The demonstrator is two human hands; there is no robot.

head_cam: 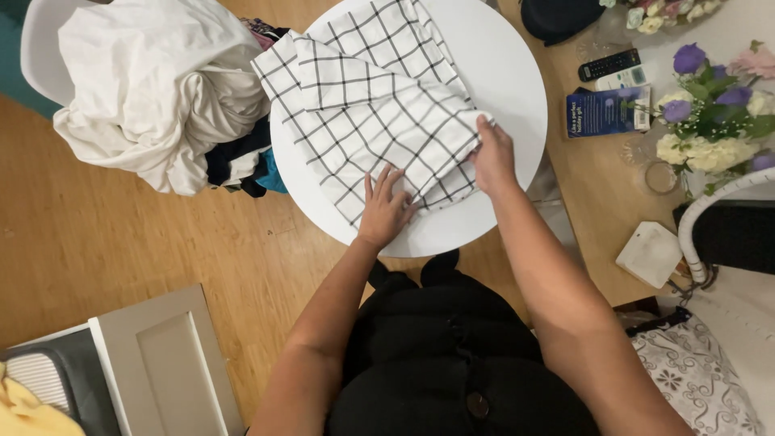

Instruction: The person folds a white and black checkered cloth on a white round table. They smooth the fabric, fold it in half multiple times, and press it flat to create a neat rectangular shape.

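Head view: white cloth w/ black grid lines (367,105) lies partly folded on the round white table (508,73), centre-top of the frame, its far end hanging toward the heap at upper left. Left hand (384,208) is flat & open, fingers spread, pressing the cloth's near edge. Right hand (492,157) is closed on the cloth's right edge, fingers pinching a fold. The cloth looks thin, light & limp, prob. cotton; it'll sag and crease, not slippery, nothing fragile. Best held at corners or along a folded edge, w/ one palm pinning it flat. Upper left: pile of white laundry (153,89) on a chair, darker bits under it. Right side of the frame: wooden desk w/ remote (609,64), blue booklet (604,111), purple & white flowers (710,113).
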